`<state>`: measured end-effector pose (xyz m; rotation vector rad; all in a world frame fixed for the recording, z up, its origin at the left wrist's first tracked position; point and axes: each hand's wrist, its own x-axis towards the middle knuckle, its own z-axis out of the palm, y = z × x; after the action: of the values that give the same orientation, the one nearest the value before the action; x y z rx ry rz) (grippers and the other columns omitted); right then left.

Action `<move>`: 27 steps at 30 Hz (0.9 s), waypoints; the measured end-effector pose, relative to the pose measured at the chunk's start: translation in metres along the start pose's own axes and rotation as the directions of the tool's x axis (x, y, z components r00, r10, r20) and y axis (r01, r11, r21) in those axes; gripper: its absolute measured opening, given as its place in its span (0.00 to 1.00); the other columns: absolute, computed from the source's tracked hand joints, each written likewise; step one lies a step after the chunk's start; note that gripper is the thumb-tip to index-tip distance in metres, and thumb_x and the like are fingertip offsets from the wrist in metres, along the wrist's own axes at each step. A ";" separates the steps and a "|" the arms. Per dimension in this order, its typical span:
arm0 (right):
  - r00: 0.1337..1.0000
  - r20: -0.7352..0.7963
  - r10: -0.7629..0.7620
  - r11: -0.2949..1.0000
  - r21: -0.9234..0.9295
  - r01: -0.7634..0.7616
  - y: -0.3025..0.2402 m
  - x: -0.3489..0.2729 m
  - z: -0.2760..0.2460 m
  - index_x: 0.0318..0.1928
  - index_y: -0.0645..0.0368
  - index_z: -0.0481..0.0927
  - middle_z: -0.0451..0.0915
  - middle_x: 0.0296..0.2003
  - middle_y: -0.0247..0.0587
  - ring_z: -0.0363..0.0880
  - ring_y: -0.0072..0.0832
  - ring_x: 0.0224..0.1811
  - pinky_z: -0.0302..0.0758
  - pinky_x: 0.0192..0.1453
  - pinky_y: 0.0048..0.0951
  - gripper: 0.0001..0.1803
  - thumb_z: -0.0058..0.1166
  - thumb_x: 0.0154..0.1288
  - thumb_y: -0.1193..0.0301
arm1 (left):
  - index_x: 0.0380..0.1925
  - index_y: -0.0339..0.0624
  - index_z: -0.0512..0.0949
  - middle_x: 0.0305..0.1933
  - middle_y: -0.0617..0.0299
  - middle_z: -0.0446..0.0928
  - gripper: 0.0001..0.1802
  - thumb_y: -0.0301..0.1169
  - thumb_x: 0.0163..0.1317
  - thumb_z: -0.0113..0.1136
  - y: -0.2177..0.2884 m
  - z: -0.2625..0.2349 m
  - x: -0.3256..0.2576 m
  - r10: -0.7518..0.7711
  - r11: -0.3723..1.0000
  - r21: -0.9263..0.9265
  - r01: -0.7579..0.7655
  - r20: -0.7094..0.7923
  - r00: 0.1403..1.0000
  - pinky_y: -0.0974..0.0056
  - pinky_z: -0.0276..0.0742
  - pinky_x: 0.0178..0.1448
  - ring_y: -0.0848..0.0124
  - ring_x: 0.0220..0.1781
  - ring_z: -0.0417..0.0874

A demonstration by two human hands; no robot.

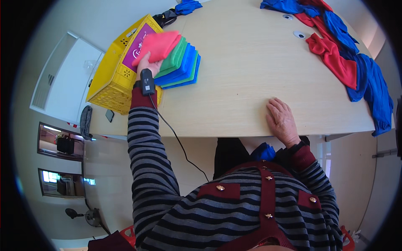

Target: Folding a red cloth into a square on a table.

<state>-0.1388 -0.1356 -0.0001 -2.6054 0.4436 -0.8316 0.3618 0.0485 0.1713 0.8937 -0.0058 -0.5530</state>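
Observation:
My left hand (148,66) is closed on the near edge of a folded red cloth (160,45) at the far left of the table. That cloth lies at the top of a leaning stack of folded cloths, with green cloths (176,56) and blue cloths (187,58) beneath it. Part of the thumb shows; the other fingers are mostly hidden by the cloth. Near the table's front edge, my right hand (282,121) rests palm down with fingers stretched out, holding nothing. A black device with a cable is strapped to my left wrist.
A yellow plastic crate (113,85) stands directly left of the stack. A phone (109,116) lies beside it. Rumpled blue cloths (368,75) and red cloths (335,60) line the table's right edge. Two round fittings (299,34) sit in the tabletop (234,75).

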 end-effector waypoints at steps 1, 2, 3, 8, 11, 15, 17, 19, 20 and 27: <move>1.000 0.005 -0.005 1.000 0.005 0.004 -0.002 0.001 0.001 0.56 0.64 0.78 0.77 0.61 0.50 0.69 0.48 0.70 0.65 0.75 0.46 0.21 0.59 0.63 0.72 | 0.62 0.42 0.71 0.63 0.51 0.77 0.20 0.31 0.74 0.57 0.003 -0.011 0.006 0.007 1.000 0.001 -0.007 0.003 1.000 0.40 0.76 0.69 0.52 0.64 0.80; 1.000 0.016 0.004 1.000 -0.003 -0.004 0.000 0.001 0.000 0.56 0.64 0.78 0.77 0.61 0.50 0.70 0.48 0.70 0.65 0.74 0.46 0.21 0.59 0.63 0.72 | 0.62 0.40 0.71 0.63 0.50 0.77 0.19 0.31 0.74 0.57 -0.004 -0.019 0.011 -0.011 1.000 -0.008 0.011 -0.003 1.000 0.40 0.76 0.69 0.52 0.64 0.79; 1.000 0.016 0.011 1.000 -0.011 -0.011 0.002 0.000 0.000 0.56 0.64 0.78 0.77 0.61 0.50 0.70 0.48 0.70 0.65 0.74 0.46 0.21 0.59 0.63 0.72 | 0.61 0.39 0.71 0.63 0.50 0.78 0.19 0.31 0.74 0.57 -0.011 -0.024 0.010 -0.027 1.000 -0.017 0.027 -0.010 1.000 0.40 0.76 0.69 0.51 0.65 0.79; 1.000 -0.008 0.021 0.999 -0.030 -0.021 0.007 -0.004 -0.003 0.57 0.64 0.78 0.77 0.61 0.51 0.70 0.49 0.70 0.65 0.74 0.46 0.21 0.60 0.63 0.72 | 0.61 0.34 0.70 0.63 0.47 0.77 0.20 0.29 0.73 0.58 -0.020 -0.011 0.012 -0.119 0.991 -0.056 0.119 0.007 0.993 0.40 0.76 0.70 0.49 0.65 0.78; 0.999 -0.035 0.006 1.000 -0.014 -0.007 0.007 -0.006 -0.008 0.57 0.65 0.78 0.77 0.61 0.52 0.70 0.49 0.69 0.66 0.74 0.46 0.22 0.60 0.63 0.71 | 0.61 0.30 0.71 0.62 0.41 0.77 0.20 0.23 0.70 0.57 -0.013 -0.016 0.008 -0.173 0.969 -0.158 0.192 0.126 0.977 0.41 0.76 0.70 0.45 0.66 0.77; 0.999 -0.052 -0.011 1.000 -0.002 0.011 0.008 -0.006 0.007 0.55 0.64 0.79 0.78 0.60 0.51 0.70 0.48 0.68 0.66 0.73 0.46 0.21 0.60 0.63 0.70 | 0.63 0.23 0.68 0.65 0.40 0.74 0.23 0.22 0.70 0.55 -0.016 -0.038 -0.012 -0.094 0.990 -0.096 0.106 0.124 0.988 0.50 0.74 0.75 0.48 0.70 0.73; 0.998 -0.067 0.012 1.000 -0.024 -0.013 0.014 -0.002 0.005 0.53 0.63 0.81 0.78 0.59 0.50 0.70 0.46 0.69 0.66 0.73 0.46 0.19 0.59 0.63 0.68 | 0.58 0.25 0.72 0.59 0.44 0.78 0.19 0.27 0.72 0.57 -0.018 -0.057 -0.032 -0.126 0.991 0.062 0.118 0.164 0.978 0.52 0.77 0.71 0.53 0.66 0.78; 0.999 -0.002 -0.043 0.991 0.126 0.043 0.041 -0.004 -0.007 0.50 0.61 0.83 0.82 0.53 0.48 0.76 0.45 0.63 0.71 0.68 0.43 0.16 0.59 0.64 0.67 | 0.53 0.29 0.75 0.53 0.49 0.81 0.16 0.31 0.74 0.57 -0.081 -0.041 -0.069 -0.113 0.968 0.246 0.054 0.235 0.965 0.57 0.81 0.63 0.59 0.59 0.82; 0.997 0.021 -0.073 0.976 0.206 0.067 0.057 -0.006 -0.017 0.48 0.59 0.85 0.84 0.51 0.47 0.79 0.44 0.60 0.73 0.66 0.42 0.15 0.59 0.65 0.66 | 0.50 0.31 0.77 0.49 0.52 0.82 0.14 0.33 0.75 0.56 -0.121 -0.023 -0.093 -0.137 0.946 0.323 0.041 0.281 0.950 0.60 0.83 0.58 0.62 0.54 0.84; 0.725 -0.377 0.576 0.814 0.183 -0.552 0.211 0.020 -0.136 0.42 0.58 0.86 0.86 0.31 0.41 0.86 0.29 0.35 0.79 0.43 0.30 0.11 0.58 0.68 0.65 | 0.40 0.38 0.79 0.36 0.61 0.81 0.07 0.30 0.75 0.56 -0.279 -0.022 -0.232 -0.113 0.554 0.782 -0.287 0.412 0.904 0.66 0.79 0.41 0.72 0.36 0.82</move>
<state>-0.2440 -0.3641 0.0214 -2.0162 1.2430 -1.1385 0.0409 0.0326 0.0020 1.6902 -0.7853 -0.6418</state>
